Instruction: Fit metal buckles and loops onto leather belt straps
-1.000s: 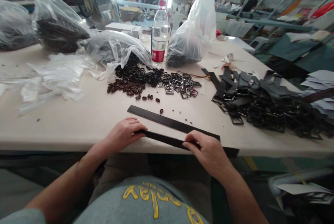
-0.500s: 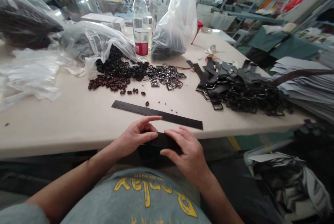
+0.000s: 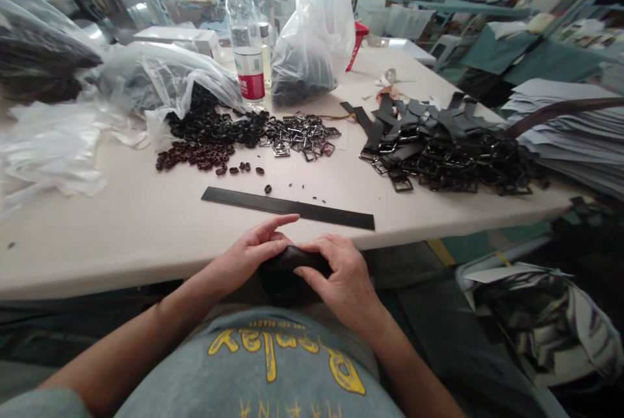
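1. Strips of white material (image 3: pixel 53 145) are lying in a loose pile at the far left; a passing arm could be dragging them over the table (image 3: pixel 121 236).
2. Brown loops (image 3: pixel 195 155) are lying in a pile, and a few are resting apart. A knock could be scattering them, because nothing is holding them.
3. The bottle (image 3: pixel 248 73) is standing upright behind the pile; a careless push of the bags beside it could be tipping it.
4. The left hand (image 3: pixel 256 250) is partly closed: its thumb and curled fingers are holding the black piece (image 3: pixel 287 259), though some of this grip is hidden, while its index finger is stretching out free. With that finger not helping, the piece could be twisting.
5. The black piece is staying between both hands, in front of the table edge and above the lap. It is looking bent or folded; I cannot tell which. If both grips are loosening, it could be springing open and falling.
6. The flat strip (image 3: pixel 287 208) is lying on the table just beyond the hands, its right end near the edge. A wrist catching it could be pulling it down.
7. The right hand (image 3: pixel 336 268) is curving around the black piece, its fingers above and its thumb below, moderately closed.
8. The buckled straps (image 3: pixel 443 145) are lying in a tangled heap at right; pulling one could be dragging others.
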Motion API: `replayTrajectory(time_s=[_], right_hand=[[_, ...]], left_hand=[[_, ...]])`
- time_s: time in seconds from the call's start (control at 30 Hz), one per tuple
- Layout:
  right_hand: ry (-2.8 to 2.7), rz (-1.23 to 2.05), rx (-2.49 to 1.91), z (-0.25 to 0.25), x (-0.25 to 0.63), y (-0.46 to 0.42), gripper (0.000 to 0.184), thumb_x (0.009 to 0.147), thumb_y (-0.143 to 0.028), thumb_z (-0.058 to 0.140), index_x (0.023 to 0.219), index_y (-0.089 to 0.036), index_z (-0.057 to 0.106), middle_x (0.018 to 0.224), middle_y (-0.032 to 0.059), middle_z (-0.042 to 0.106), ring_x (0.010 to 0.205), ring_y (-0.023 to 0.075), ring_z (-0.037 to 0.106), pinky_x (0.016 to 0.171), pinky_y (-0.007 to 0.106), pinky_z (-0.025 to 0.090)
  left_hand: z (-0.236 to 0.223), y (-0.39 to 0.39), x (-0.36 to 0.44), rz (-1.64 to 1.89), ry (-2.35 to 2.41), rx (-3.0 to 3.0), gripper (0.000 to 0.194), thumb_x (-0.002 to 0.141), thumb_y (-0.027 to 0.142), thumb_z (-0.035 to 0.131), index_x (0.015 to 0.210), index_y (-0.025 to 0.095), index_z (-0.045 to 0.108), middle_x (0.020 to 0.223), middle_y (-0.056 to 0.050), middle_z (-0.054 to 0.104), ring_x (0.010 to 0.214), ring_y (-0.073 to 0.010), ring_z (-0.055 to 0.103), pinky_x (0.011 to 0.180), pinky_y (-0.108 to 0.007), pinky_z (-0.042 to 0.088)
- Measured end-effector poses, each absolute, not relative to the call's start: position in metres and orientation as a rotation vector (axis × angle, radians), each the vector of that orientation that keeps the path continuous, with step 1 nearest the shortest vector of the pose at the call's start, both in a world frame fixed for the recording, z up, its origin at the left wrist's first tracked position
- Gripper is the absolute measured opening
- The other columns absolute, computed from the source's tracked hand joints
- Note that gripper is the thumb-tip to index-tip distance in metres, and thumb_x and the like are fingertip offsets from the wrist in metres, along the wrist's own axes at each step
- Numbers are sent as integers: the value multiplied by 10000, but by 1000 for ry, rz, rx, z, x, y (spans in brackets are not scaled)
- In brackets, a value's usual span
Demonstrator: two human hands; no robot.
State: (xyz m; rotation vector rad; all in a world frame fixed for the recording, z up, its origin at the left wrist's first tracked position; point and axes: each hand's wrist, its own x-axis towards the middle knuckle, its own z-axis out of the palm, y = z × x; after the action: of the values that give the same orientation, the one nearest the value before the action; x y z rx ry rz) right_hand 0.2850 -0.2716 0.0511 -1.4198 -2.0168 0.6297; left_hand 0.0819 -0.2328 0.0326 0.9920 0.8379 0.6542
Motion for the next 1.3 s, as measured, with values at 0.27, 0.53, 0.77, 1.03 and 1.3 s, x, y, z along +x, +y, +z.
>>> replayTrajectory(time_s=[0.27, 0.53, 0.77, 1.03, 1.3], right_hand=[[-1976, 534, -1438, 48, 286, -270, 40, 827, -176, 670, 827, -210, 649, 804, -25, 681, 816, 153, 596, 778, 302, 399], [-1904, 558, -1461, 48, 284, -273, 70, 841, -197, 626, 773, -205, 641, 740, -9, 640, 764, 158, 571, 722, 290, 388], [-1752, 487, -1547, 39, 307, -266, 88, 863, -254, 625, 787, -212, 631, 765, -21, 641, 772, 146, 596, 713, 274, 421], [-1723, 407, -1470, 38, 318, -267, 64, 900, -281, 613, 858, -240, 640, 813, -36, 661, 789, 123, 622, 729, 253, 471], [-1663, 309, -1465, 29, 309, -254, 286, 870, -364, 653, 1129, -253, 607, 984, -5, 706, 884, 159, 670, 772, 272, 533]], left_hand=[[30, -230, 82, 864, 838, 1862, 153, 866, 212, 661, 1000, 179, 728, 980, -53, 692, 910, -136, 645, 829, -251, 512], [29, -230, 93, 1015, 827, 2013, 90, 878, 172, 661, 918, 174, 741, 872, -49, 716, 782, -114, 665, 719, -216, 541], [36, -224, 100, 1314, 941, 1611, 84, 872, 224, 676, 814, 219, 737, 928, -37, 712, 964, -154, 645, 890, -269, 509], [41, -209, 117, 769, 930, 1286, 337, 800, 461, 702, 865, 130, 712, 799, -63, 714, 738, -155, 621, 714, -268, 490], [44, -188, 135, 772, 828, 1115, 471, 679, 550, 794, 794, 103, 698, 701, -46, 660, 640, -124, 576, 670, -258, 481]])
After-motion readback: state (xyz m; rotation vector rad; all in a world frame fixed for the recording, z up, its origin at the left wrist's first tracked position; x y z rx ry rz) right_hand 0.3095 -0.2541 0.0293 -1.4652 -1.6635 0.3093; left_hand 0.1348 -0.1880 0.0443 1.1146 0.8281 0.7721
